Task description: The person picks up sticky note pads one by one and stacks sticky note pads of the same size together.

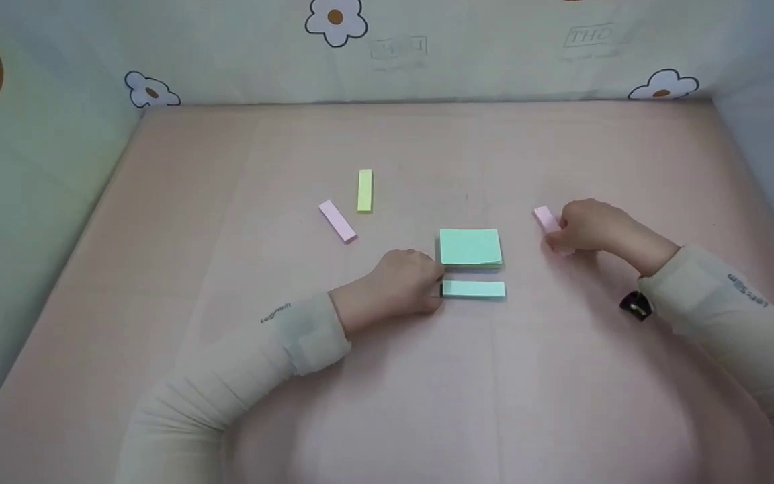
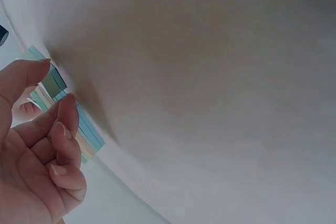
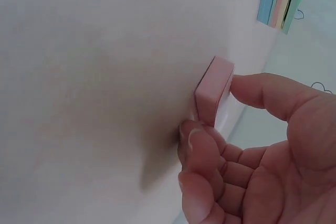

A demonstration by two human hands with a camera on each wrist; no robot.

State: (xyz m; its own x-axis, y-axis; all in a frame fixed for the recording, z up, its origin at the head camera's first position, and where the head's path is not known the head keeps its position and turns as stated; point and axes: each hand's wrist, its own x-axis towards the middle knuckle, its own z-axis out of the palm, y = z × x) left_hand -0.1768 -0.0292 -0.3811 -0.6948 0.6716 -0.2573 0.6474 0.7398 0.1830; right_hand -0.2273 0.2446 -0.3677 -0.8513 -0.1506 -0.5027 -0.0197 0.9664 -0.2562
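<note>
My left hand [image 1: 400, 284] is at the left end of a narrow mint-green sticky note pad [image 1: 474, 290]; in the left wrist view its thumb and index fingertip pinch the pad's end [image 2: 54, 81]. Just behind that pad lies a wider mint-green stack of sticky notes [image 1: 470, 247], whose layered coloured edges show in the right wrist view. To the right, my right hand [image 1: 592, 226] pinches a narrow pink sticky note pad [image 3: 214, 85] between thumb and fingers, at the table surface. Part of this pink pad is hidden by the hand in the head view.
Left of the wide stack, another pink narrow pad [image 1: 338, 222] lies slanted and a yellow narrow pad [image 1: 365, 191] lies lengthwise. A pale pink cloth covers the table [image 1: 387, 403]. Flower-patterned fabric walls [image 1: 246, 54] stand at the back and sides.
</note>
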